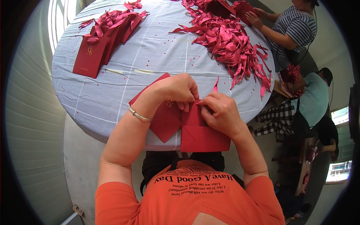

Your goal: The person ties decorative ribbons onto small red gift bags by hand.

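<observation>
At the near table edge lies a dark red paper bag (205, 138), its folded base toward me. My left hand (179, 90), a silver bangle on its wrist, is closed in a pinch at the bag's upper part. Beside it, my right hand (219, 112) pinches at the same spot, fingertips nearly meeting the left ones. A pink-red ribbon (216, 84) sticks up from behind the right hand; its lower part is hidden by the fingers. Under my left forearm lies another red bag (165, 122) with a gold emblem, partly covered.
Several red bags with ribbon handles (88, 56) lie overlapped at the far left. A big heap of pink-red ribbons (225, 41) covers the table's right side. Small red paper dots dot the pale checked tablecloth (157, 48). Co-workers (296, 28) sit and work at the right.
</observation>
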The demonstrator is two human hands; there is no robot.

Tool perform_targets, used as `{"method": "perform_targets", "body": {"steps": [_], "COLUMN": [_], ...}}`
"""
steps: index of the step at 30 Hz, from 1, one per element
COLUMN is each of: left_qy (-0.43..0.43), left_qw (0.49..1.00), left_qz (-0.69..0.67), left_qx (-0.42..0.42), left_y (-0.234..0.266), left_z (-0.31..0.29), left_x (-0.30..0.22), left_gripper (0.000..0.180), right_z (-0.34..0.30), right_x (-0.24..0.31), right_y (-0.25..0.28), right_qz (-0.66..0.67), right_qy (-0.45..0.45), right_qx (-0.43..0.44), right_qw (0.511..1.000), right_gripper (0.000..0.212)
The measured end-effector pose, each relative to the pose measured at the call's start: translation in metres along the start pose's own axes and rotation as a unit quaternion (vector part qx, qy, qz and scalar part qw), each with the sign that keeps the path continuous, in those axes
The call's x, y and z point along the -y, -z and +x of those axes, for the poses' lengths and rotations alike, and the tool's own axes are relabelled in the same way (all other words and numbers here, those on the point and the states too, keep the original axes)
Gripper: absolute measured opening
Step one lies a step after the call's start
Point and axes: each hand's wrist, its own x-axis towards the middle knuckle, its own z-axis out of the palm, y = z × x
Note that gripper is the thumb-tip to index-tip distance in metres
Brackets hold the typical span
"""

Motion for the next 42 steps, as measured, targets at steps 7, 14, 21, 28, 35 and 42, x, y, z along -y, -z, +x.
{"method": "perform_targets", "body": {"steps": [7, 14, 21, 28, 35, 42], "left_qy": [0.006, 0.033, -0.030, -0.063, -0.068, -0.089], "left_qw": [1.000, 0.998, 0.998, 0.997, 0.997, 0.995], "left_qz": [0.008, 0.016, -0.040, -0.033, -0.037, 0.035], "left_qx": [-0.019, -0.056, -0.045, -0.038, 0.005, -0.022], "left_y": [-0.004, -0.006, -0.016, -0.024, -0.023, -0.030], "left_z": [-0.002, -0.012, -0.001, -0.004, -0.002, -0.005], "left_x": [-0.001, -0.018, -0.006, -0.017, -0.012, -0.016], "left_gripper": [0.015, 0.013, 0.012, 0.014, 0.020, 0.019], "right_z": [0.005, 0.025, 0.024, -0.005, -0.028, -0.011], "right_x": [0.012, 0.025, 0.004, -0.036, -0.042, -0.048], "right_y": [-0.002, -0.005, 0.040, 0.097, 0.075, 0.058], "right_qz": [-0.072, -0.113, 0.146, 0.232, 0.289, 0.268], "right_qy": [-0.006, -0.108, -0.216, -0.248, -0.287, -0.295], "right_qx": [0.048, 0.140, 0.178, 0.009, 0.063, 0.086], "right_qw": [0.996, 0.978, 0.949, 0.941, 0.911, 0.913], "right_gripper": [0.007, 0.008, 0.028, 0.023, 0.012, 0.011]}}
